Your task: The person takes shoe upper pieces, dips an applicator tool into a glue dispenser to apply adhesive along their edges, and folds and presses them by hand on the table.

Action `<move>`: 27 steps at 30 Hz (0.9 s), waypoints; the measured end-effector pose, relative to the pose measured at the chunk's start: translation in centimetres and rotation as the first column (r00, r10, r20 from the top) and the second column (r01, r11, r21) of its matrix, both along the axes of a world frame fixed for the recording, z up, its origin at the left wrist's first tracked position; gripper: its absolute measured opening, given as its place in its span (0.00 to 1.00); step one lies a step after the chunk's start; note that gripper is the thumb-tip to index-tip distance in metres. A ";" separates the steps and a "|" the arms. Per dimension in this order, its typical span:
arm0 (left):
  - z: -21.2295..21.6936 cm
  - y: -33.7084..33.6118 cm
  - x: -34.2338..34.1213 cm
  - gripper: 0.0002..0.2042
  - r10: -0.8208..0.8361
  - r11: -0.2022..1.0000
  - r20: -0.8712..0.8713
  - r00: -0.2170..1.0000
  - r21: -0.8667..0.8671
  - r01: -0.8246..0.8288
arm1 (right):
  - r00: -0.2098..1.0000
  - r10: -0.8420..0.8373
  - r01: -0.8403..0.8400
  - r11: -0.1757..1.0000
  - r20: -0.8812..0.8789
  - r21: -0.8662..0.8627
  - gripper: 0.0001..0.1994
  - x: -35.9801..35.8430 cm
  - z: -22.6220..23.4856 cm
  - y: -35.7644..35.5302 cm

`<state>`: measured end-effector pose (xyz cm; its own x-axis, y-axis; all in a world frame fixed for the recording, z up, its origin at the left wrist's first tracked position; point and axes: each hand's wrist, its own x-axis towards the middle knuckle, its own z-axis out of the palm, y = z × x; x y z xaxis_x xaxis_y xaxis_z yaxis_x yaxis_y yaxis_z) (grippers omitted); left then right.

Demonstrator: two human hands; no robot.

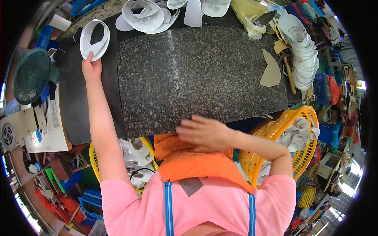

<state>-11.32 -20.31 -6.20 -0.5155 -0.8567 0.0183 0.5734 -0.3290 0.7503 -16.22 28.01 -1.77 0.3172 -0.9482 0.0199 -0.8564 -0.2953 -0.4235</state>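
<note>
Orange cloth (189,159) at the slab's near edge is pressed under the right hand (204,133), fingers loosely spread and flat. Left hand (91,67) is stretched to the far-left corner, fingertips pinching the lower rim of a white curved piece (94,38) lying off the granite slab (197,74). Probably best gripped further up the rim, so the thin piece isn't bent when lifted.
</note>
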 end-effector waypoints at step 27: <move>5.6 29.3 -2.6 0.25 -0.568 0.818 0.179 0.804 0.009 0.576 | -0.409 -0.328 0.657 0.542 0.852 0.524 0.16 -5.8 2.0 -6.6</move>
<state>-13.97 8.98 -0.59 -0.9101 -0.4062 -0.0818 0.1579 -0.5226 0.8379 -22.03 21.43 0.21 -0.7651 -0.6027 -0.2267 0.4245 -0.2073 -0.8814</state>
